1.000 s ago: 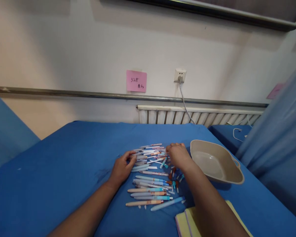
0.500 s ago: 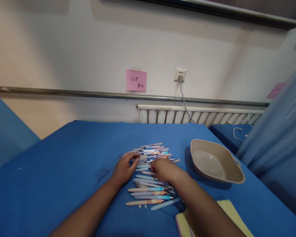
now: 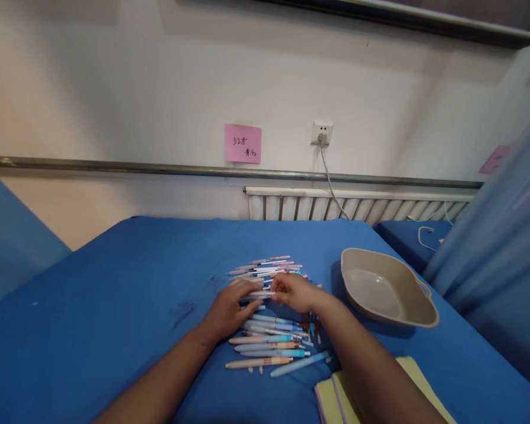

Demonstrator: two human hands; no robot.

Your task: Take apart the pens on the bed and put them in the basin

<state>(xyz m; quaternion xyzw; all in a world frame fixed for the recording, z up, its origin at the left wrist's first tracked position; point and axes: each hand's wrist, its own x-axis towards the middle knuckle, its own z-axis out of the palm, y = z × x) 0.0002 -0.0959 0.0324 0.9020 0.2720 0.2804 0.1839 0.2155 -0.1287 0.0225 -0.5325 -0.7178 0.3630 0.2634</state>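
Note:
Pens (image 3: 260, 361) in pale blue, peach, orange and white lie side by side in a long column on the blue-covered table. Over the middle of the column, my left hand (image 3: 229, 309) curls its fingers and thumb around the left ends of a few pens. Facing it, my right hand (image 3: 297, 292) pinches the right end of a light-coloured pen (image 3: 260, 294) that spans between both hands. Farther pens (image 3: 265, 270) lie beyond my hands, partly covered by the fingers. A light-blue pen (image 3: 298, 365) lies slanted near the front.
A beige plastic basin (image 3: 384, 294) stands to the right of the pens. Folded yellow cloth (image 3: 335, 397) lies under my right forearm. Two small white bits lie by the front pens. Behind the blue table (image 3: 115, 306) are a radiator, a rail and a plugged-in cable.
My right hand has moved slightly away from me, up to the pen it pinches. My left hand has shifted right, over the pens. Some pens between the hands have shifted.

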